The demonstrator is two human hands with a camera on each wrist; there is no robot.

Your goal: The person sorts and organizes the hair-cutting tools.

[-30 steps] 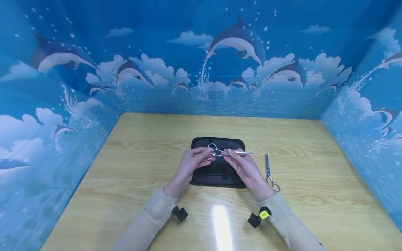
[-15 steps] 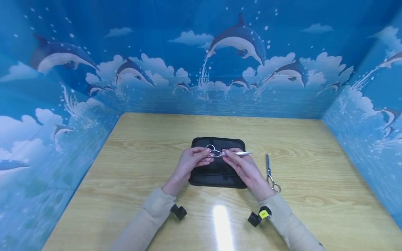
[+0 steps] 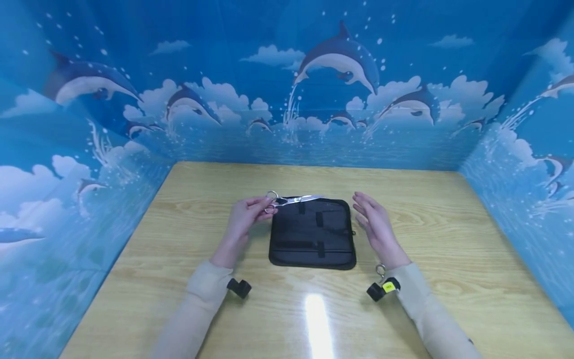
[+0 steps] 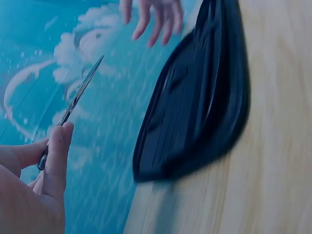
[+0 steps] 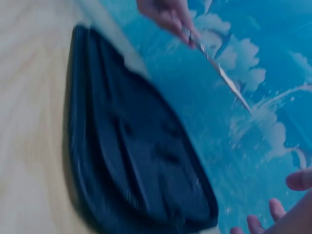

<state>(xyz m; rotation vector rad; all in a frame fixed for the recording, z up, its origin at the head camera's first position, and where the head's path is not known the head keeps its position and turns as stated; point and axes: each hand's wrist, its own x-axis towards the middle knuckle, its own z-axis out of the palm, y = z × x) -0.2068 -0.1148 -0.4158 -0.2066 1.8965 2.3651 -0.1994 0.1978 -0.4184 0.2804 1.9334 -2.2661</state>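
Silver hairdressing scissors are pinched by their finger rings between the thumb and fingers of my left hand. Their blades point right, over the far edge of a black case. In the left wrist view the scissors appear nearly edge-on. My right hand is off the case's right side, fingers extended and apart, holding nothing. Under my right wrist, one ring of a second pair of scissors shows on the table; the hand and forearm hide the rest.
The case lies on a wood-grain table, its inside showing flat pockets and small straps. A dolphin-print cloth walls the table at the back and both sides. A black camera block sits on each wrist.
My right hand has let go of the scissor blades and moved right. My left hand has carried the scissors left and slightly away from me, uncovering the case.
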